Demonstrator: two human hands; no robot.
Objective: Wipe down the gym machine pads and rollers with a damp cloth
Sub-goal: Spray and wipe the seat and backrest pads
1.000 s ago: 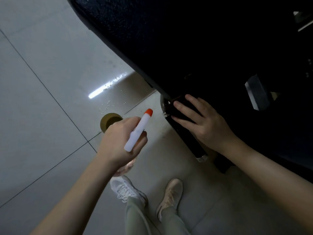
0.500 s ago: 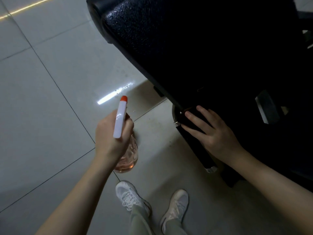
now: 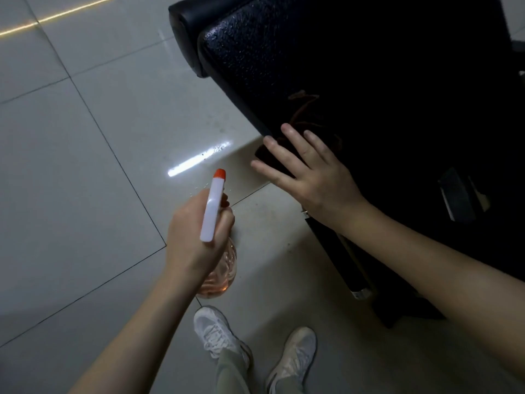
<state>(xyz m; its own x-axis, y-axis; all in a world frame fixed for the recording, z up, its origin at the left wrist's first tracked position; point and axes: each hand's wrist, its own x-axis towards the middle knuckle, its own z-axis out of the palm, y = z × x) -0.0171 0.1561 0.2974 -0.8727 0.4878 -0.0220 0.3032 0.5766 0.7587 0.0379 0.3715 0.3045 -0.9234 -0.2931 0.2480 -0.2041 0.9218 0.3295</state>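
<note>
A black textured machine pad [image 3: 298, 52] slopes across the upper right. A dark cloth [image 3: 309, 115] lies on its lower edge. My right hand [image 3: 309, 172] lies flat with spread, straight fingers on the cloth at the pad's edge. My left hand [image 3: 196, 231] grips a spray bottle [image 3: 213, 206] with a white head, an orange nozzle tip and a clear body of pinkish liquid. The nozzle points up toward the pad. Below my right wrist a dark roller or bar [image 3: 341, 257] with a metal end cap runs down to the right.
Pale glossy floor tiles [image 3: 85, 166] fill the left, with a bright light reflection [image 3: 199, 159]. My two feet in white shoes [image 3: 216, 334] stand at the bottom centre. A dark machine frame with a metal part [image 3: 457, 194] sits at the right.
My right hand has slid up from the roller end onto the edge of the pad with the cloth. My left hand has turned the bottle more upright, nozzle toward the pad.
</note>
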